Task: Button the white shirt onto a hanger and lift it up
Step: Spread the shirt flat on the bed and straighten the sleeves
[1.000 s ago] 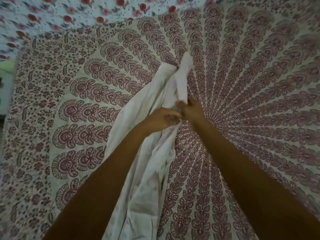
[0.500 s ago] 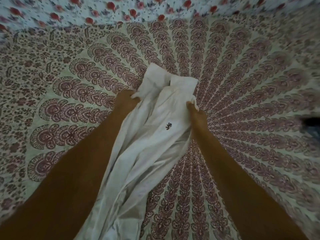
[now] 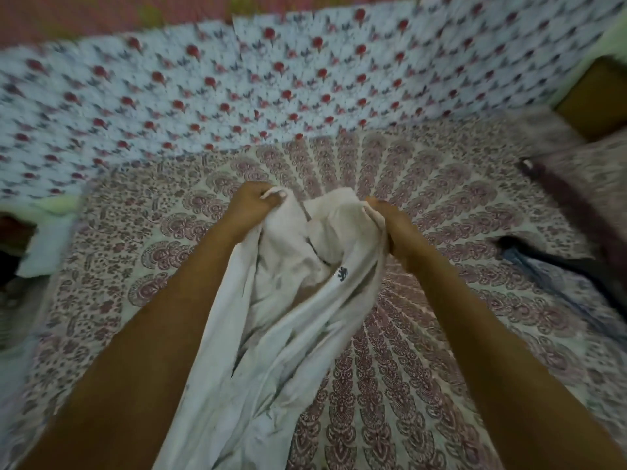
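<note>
The white shirt (image 3: 285, 320) hangs crumpled between my arms above the patterned bed, with a small dark chest logo showing near its right side. My left hand (image 3: 249, 203) grips the shirt's upper left edge, fingers curled round the cloth. My right hand (image 3: 386, 218) grips the upper right edge near the collar. The collar area sags open between the two hands. A dark hanger-like shape (image 3: 556, 262) lies on the bed at the right, blurred.
The bed is covered by a maroon mandala sheet (image 3: 424, 205). A white cloth with red flowers (image 3: 237, 93) lies across the far side. A brown box (image 3: 597, 96) sits at the far right. Blue-white fabric (image 3: 529, 269) lies by the dark shape.
My hands have moved apart and up along the shirt, spreading its top open. The view has tilted up, showing more of the flowered cloth and the right side of the bed.
</note>
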Demonstrator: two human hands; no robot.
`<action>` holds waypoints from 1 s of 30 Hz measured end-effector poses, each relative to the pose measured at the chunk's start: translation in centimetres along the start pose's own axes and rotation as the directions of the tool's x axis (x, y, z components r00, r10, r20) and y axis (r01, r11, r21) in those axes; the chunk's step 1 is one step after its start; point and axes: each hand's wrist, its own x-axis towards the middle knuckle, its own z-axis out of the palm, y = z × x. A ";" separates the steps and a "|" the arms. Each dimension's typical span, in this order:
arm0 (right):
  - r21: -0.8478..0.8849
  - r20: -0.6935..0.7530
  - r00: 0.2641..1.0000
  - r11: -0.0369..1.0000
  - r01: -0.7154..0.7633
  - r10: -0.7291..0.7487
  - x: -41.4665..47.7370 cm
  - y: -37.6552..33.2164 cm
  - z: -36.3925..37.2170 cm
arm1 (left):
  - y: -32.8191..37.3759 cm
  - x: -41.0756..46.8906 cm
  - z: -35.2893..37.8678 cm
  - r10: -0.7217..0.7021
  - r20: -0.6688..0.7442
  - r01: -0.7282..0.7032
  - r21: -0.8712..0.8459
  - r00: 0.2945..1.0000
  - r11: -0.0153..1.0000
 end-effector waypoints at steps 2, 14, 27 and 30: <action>0.087 -0.025 1.000 0.996 0.015 -0.013 -4.2 -1.3 -1.1 | 3.0 -3.8 -0.6 0.006 0.008 -0.006 -0.036 1.000 0.999; -0.060 0.026 0.983 0.981 0.185 -0.184 -27.4 -5.6 -7.4 | 17.0 -28.8 -3.9 0.141 -0.018 -0.142 -0.026 0.990 0.990; -0.161 -0.029 0.852 0.844 0.512 -0.522 -43.3 -17.2 -13.2 | 32.5 -37.6 -11.4 0.294 -0.254 -0.263 0.147 0.922 0.953; -0.231 -0.029 0.820 0.802 0.551 -0.572 -41.0 -16.0 -13.4 | 31.8 -34.7 -10.2 0.294 -0.285 -0.245 0.196 0.912 0.950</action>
